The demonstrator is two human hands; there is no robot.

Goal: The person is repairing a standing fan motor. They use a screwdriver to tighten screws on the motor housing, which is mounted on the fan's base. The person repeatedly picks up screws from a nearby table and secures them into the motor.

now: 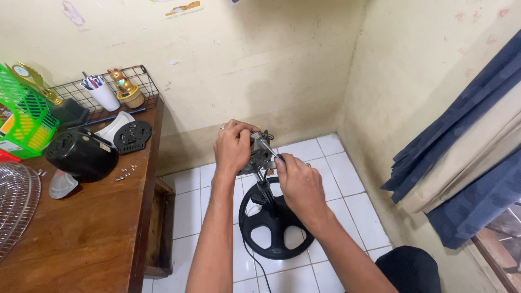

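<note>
- Left hand (232,146) — a thin ring on one finger, forearm bare, no sleeve.
- Right hand (300,184) — no sleeve either.
- Dark trousers at the knee (408,268).

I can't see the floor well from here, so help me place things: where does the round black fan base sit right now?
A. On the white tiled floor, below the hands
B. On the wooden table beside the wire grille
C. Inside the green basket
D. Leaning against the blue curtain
A: the round black fan base rests on the white tiled floor, under the left hand and right hand, which work on the motor atop its stem.
</note>
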